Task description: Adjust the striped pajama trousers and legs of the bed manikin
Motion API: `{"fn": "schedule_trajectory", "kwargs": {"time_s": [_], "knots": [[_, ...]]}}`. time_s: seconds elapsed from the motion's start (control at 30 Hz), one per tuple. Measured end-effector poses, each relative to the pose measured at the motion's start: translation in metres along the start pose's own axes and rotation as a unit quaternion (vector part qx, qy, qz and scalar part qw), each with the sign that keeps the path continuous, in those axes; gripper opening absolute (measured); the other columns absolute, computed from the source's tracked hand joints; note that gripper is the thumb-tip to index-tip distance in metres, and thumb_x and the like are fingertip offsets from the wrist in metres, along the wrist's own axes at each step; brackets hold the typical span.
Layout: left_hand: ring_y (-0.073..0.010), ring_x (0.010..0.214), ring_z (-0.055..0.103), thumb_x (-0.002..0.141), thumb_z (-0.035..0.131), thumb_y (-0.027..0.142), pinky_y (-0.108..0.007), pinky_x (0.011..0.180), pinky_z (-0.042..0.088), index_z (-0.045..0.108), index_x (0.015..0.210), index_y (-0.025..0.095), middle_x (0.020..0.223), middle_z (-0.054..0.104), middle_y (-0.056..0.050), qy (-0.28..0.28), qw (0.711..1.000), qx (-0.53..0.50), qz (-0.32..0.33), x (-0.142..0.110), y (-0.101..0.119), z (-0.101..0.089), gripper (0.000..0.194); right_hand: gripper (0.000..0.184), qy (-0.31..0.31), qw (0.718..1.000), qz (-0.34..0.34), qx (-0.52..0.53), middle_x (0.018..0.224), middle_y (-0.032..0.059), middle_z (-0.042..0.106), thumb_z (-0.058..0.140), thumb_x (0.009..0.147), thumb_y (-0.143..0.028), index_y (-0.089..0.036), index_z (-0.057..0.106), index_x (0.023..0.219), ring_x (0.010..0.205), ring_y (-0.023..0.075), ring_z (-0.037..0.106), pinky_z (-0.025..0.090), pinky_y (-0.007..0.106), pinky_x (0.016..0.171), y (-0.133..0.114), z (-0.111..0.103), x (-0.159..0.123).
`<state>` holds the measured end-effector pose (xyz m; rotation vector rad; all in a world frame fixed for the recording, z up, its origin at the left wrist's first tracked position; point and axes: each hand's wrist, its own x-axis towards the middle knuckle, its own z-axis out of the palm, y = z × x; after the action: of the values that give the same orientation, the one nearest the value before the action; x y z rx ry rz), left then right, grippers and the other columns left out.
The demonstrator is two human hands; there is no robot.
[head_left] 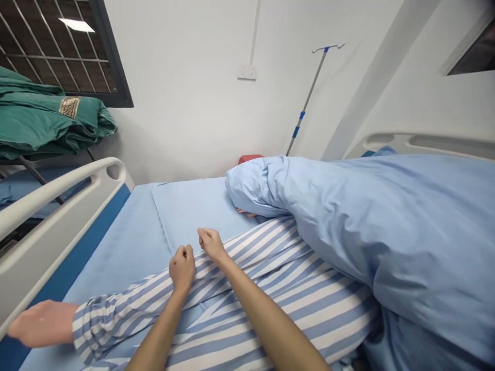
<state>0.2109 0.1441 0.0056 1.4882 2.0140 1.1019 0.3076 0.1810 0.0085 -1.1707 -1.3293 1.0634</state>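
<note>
Both of my hands are over a leg in blue-and-white striped pyjama trousers (251,250) lying across the bed. My left hand (182,268) is closed in a fist at about the knee or shin, with nothing visible inside it. Slightly farther up the leg, my right hand (211,243) is also a fist, close to the left one but apart from it. Whether either fist touches the cloth I cannot tell. A bare foot (42,323) extends from the trouser cuff at the left. Fingers (246,212) show under the edge of the folded-back light-blue quilt (332,206).
A light-blue sheet (193,203) covers the bed. The white-and-blue bed end board (69,190) stands at the left, with green folded bedding (46,118) beyond it. An IV pole (309,98) and a red object (250,158) are behind the bed by the wall.
</note>
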Motion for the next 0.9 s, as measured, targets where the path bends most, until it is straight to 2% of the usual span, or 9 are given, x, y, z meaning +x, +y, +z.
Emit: {"fn": "schedule_trajectory", "kwargs": {"time_s": [0.1, 0.2, 0.3, 0.43, 0.57, 0.67, 0.77, 0.83, 0.9], "knots": [[-0.0113, 0.055, 0.038, 0.085, 0.032, 0.041, -0.023, 0.057, 0.03, 0.033, 0.055, 0.021, 0.051, 0.039, 0.004, 0.004, 0.998, -0.05, 0.025, -0.009, 0.015, 0.016, 0.036, 0.043, -0.02, 0.996, -0.03, -0.077, 0.046, -0.0048, 0.037, 0.038, 0.084, -0.046, -0.018, 0.039, 0.051, 0.048, 0.0081, 0.035, 0.029, 0.02, 0.047, -0.002, -0.03, -0.014], [-0.0111, 0.054, 0.035, 0.083, 0.034, 0.041, -0.023, 0.056, 0.028, 0.036, 0.056, 0.021, 0.052, 0.039, 0.004, -0.029, 0.998, -0.034, 0.039, -0.015, 0.03, 0.036, 0.034, 0.042, -0.05, 0.985, -0.08, -0.143, 0.049, -0.0054, 0.035, 0.039, 0.085, -0.043, -0.018, 0.037, 0.052, 0.051, 0.0078, 0.034, 0.028, 0.02, 0.05, -0.011, -0.054, -0.021], [-0.0105, 0.053, 0.034, 0.083, 0.035, 0.041, -0.024, 0.055, 0.026, 0.036, 0.055, 0.021, 0.05, 0.038, 0.005, -0.042, 0.996, -0.061, 0.059, -0.019, 0.044, 0.058, 0.034, 0.039, -0.012, 0.982, -0.064, -0.175, 0.05, -0.005, 0.039, 0.038, 0.086, -0.038, -0.017, 0.04, 0.053, 0.052, 0.0081, 0.037, 0.03, 0.021, 0.053, -0.015, -0.077, -0.021], [-0.0098, 0.054, 0.036, 0.082, 0.036, 0.039, -0.023, 0.055, 0.028, 0.035, 0.053, 0.021, 0.05, 0.037, 0.005, -0.058, 0.989, -0.124, 0.046, -0.022, 0.06, 0.083, 0.034, 0.037, -0.019, 0.985, 0.009, -0.171, 0.047, -0.0039, 0.045, 0.037, 0.086, -0.033, -0.017, 0.044, 0.053, 0.048, 0.0088, 0.041, 0.031, 0.021, 0.051, -0.009, -0.108, -0.02], [-0.0093, 0.053, 0.036, 0.081, 0.038, 0.037, -0.023, 0.054, 0.028, 0.036, 0.053, 0.02, 0.049, 0.037, 0.006, -0.066, 0.986, -0.149, 0.046, -0.027, 0.081, 0.1, 0.033, 0.036, 0.019, 0.986, -0.03, -0.162, 0.045, -0.0048, 0.043, 0.038, 0.086, -0.039, -0.018, 0.047, 0.057, 0.046, 0.009, 0.041, 0.032, 0.021, 0.049, -0.004, -0.138, -0.017], [-0.009, 0.052, 0.038, 0.082, 0.037, 0.036, -0.022, 0.054, 0.031, 0.035, 0.053, 0.021, 0.049, 0.037, 0.006, -0.09, 0.97, -0.219, 0.061, -0.029, 0.1, 0.113, 0.033, 0.037, 0.03, 0.989, -0.004, -0.145, 0.041, -0.0052, 0.04, 0.038, 0.085, -0.037, -0.019, 0.043, 0.053, 0.041, 0.0089, 0.039, 0.031, 0.021, 0.046, -0.002, -0.156, -0.014], [-0.009, 0.053, 0.038, 0.08, 0.039, 0.032, -0.022, 0.054, 0.03, 0.036, 0.051, 0.02, 0.05, 0.039, 0.005, -0.105, 0.977, -0.179, 0.054, -0.029, 0.113, 0.128, 0.031, 0.036, 0.034, 0.988, -0.026, -0.145, 0.04, -0.0052, 0.04, 0.04, 0.083, -0.036, -0.019, 0.041, 0.05, 0.04, 0.0085, 0.038, 0.031, 0.021, 0.046, -0.003, -0.171, -0.01], [-0.009, 0.054, 0.038, 0.078, 0.041, 0.031, -0.022, 0.054, 0.029, 0.038, 0.051, 0.02, 0.05, 0.04, 0.005, -0.105, 0.982, -0.148, 0.056, -0.029, 0.119, 0.136, 0.03, 0.036, 0.059, 0.984, -0.051, -0.158, 0.041, -0.0048, 0.041, 0.041, 0.082, -0.036, -0.018, 0.043, 0.051, 0.041, 0.0084, 0.039, 0.032, 0.021, 0.047, -0.004, -0.183, -0.007], [-0.0088, 0.053, 0.038, 0.078, 0.042, 0.032, -0.022, 0.054, 0.029, 0.038, 0.051, 0.02, 0.05, 0.04, 0.005, -0.111, 0.978, -0.163, 0.07, -0.03, 0.126, 0.143, 0.03, 0.035, 0.095, 0.981, -0.042, -0.164, 0.041, -0.0047, 0.041, 0.04, 0.082, -0.037, -0.018, 0.044, 0.052, 0.041, 0.0086, 0.04, 0.032, 0.021, 0.047, -0.001, -0.193, -0.005]]}}
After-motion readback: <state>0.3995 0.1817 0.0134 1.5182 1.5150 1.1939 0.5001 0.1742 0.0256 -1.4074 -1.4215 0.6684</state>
